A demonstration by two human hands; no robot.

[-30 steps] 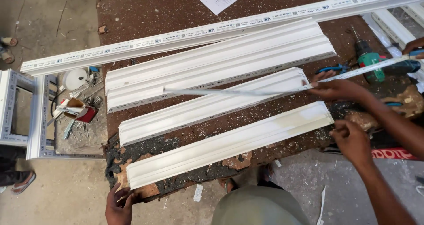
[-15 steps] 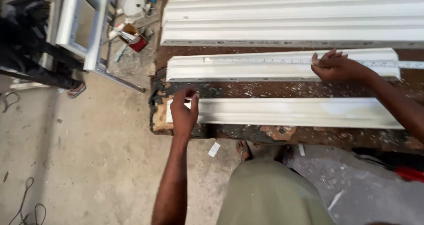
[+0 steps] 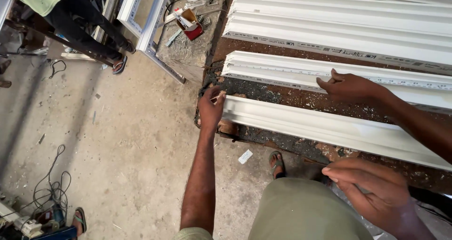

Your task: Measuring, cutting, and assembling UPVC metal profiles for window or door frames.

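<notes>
The nearest white moulding strip (image 3: 329, 127) lies lengthwise along the front edge of a rough, dark workbench (image 3: 263, 92) scattered with chips and dust. The left hand (image 3: 211, 109) rests at its left end, fingers curled, with thumb and forefinger pinched on a small pale piece (image 3: 219, 97) right at the strip's corner; what that piece is cannot be made out. The right hand (image 3: 372, 188) hovers low and close to the camera, in front of the bench and clear of the strip. Its fingers are drawn together and bent, and whether they hold anything cannot be told. Just beyond the near strip lies a second white strip (image 3: 273, 68) with a tape measure (image 3: 400, 81) stretched along it. Another person's hand (image 3: 351, 87) presses flat on that tape, the arm reaching in from the right. A wider ribbed white panel (image 3: 339, 23) lies farther back. Below the bench, a sandalled foot (image 3: 277, 161) stands on the concrete floor (image 3: 117, 164). At upper left a white window frame (image 3: 153, 28) leans beside a bystander's legs (image 3: 89, 28), and cables (image 3: 52, 188) trail at lower left.
</notes>
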